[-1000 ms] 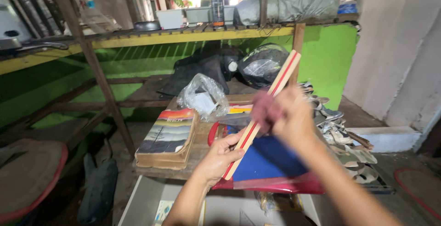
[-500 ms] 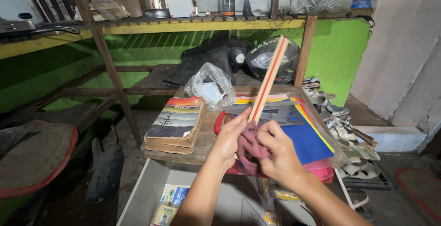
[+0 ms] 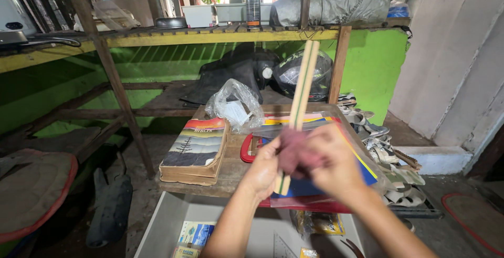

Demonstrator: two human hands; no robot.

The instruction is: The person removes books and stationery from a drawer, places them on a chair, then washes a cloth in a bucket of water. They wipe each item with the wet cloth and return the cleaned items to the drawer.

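My left hand (image 3: 262, 170) grips the lower end of a long wooden ruler (image 3: 303, 82), which stands nearly upright over a small wooden table (image 3: 223, 176). My right hand (image 3: 331, 166) presses a dark red cloth (image 3: 292, 154) against the ruler near its lower part. Under my hands lies a blue folder (image 3: 310, 187) in clear plastic on a red tray (image 3: 247, 150). A thick worn book (image 3: 195, 150) lies at the table's left side.
A crumpled clear plastic bag (image 3: 235, 106) sits behind the book. A white open drawer (image 3: 168, 226) with booklets is below the table. Sandals (image 3: 375, 145) are piled at the right. A yellow-edged shelf (image 3: 210, 36) with a helmet (image 3: 291, 71) beneath runs along the green wall.
The ruler has swung from a rightward lean to nearly upright. Both hands dropped lower and drew together, and the cloth slid down the ruler toward its lower end.
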